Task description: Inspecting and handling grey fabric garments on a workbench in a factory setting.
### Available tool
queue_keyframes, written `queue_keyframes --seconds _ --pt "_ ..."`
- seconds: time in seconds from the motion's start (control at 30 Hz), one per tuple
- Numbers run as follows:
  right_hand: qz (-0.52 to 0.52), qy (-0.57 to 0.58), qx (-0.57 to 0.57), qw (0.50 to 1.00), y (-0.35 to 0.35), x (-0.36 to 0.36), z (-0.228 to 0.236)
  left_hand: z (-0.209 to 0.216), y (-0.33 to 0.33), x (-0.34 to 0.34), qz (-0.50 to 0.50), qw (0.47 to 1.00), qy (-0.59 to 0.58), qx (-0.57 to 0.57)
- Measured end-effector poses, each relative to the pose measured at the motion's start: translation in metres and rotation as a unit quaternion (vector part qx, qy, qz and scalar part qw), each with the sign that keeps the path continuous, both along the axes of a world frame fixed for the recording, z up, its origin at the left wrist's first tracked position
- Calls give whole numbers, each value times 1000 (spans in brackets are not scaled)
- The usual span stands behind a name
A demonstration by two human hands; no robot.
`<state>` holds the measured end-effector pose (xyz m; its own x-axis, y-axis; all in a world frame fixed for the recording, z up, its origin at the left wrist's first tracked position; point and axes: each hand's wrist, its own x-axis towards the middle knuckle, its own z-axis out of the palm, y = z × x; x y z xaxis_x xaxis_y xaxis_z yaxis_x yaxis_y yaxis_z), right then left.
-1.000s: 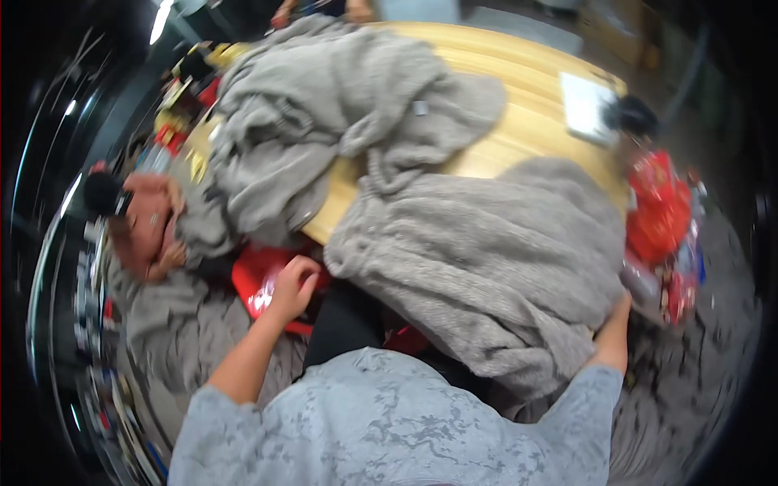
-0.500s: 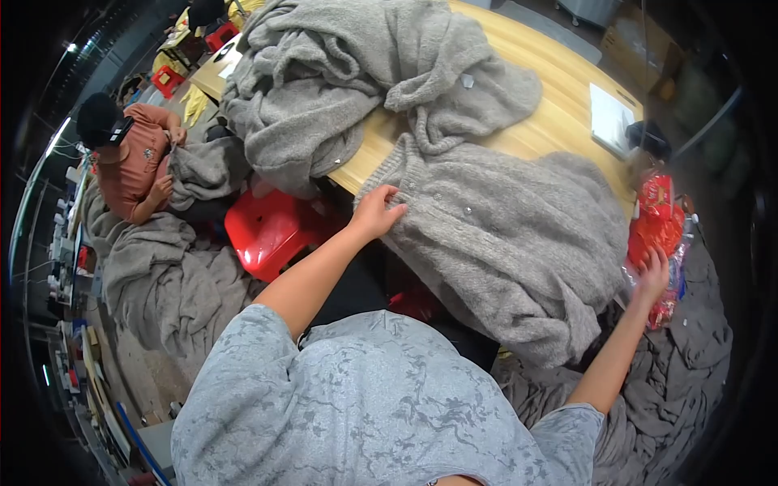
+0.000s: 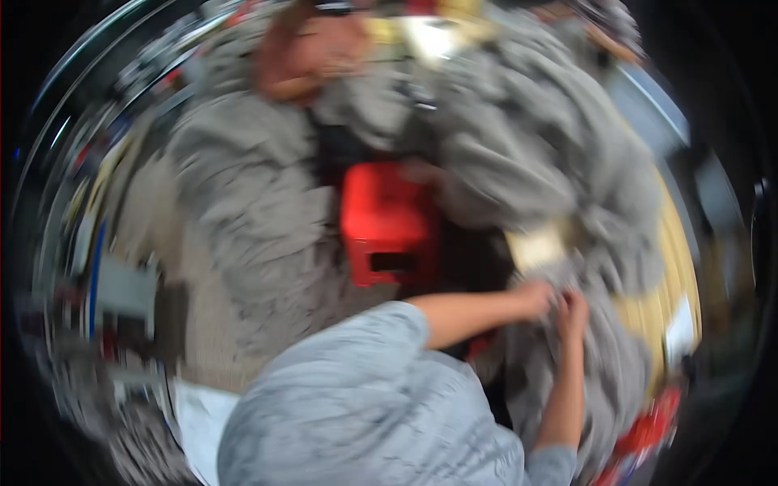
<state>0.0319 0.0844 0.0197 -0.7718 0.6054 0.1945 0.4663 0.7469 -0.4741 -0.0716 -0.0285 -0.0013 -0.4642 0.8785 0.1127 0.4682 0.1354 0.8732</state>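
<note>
The view is smeared by motion. A grey knit garment [image 3: 539,377] hangs over the near edge of the table. My left hand [image 3: 535,300] is at its upper edge, the fingers drawn together on the knit. Close beside it is my right hand [image 3: 574,312], its fingers bent into a pinch. Whatever lies between those right fingertips is too blurred to make out. The two hands are almost touching, just below a bare patch of the wooden table [image 3: 539,247].
A larger grey knit heap [image 3: 519,138] covers the far table. Left of it stands a red stool [image 3: 385,215], with more grey knitwear [image 3: 251,194] piled beyond. A person in a reddish top [image 3: 312,53] sits at the back. Red plastic packaging [image 3: 648,425] lies at lower right.
The view has swung left. My right hand has left the red packaging and come over beside my left hand at the garment. The left hand has stayed at the garment's edge.
</note>
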Motion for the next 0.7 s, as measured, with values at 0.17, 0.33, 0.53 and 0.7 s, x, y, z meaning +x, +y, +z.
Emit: queue_keyframes --seconds 0.17,0.33,0.53,0.7 --pt "61 -23 37 997 21 -13 -9 5 7 -14 2 993 113 17" --pt "-13 -113 -340 933 35 -22 18 10 7 -11 -45 990 102 81" --pt "-91 -13 -545 833 30 -17 28 -1 5 -6 -17 985 104 135" --pt "-138 -22 -552 822 34 -18 17 -16 11 -6 16 979 42 196"
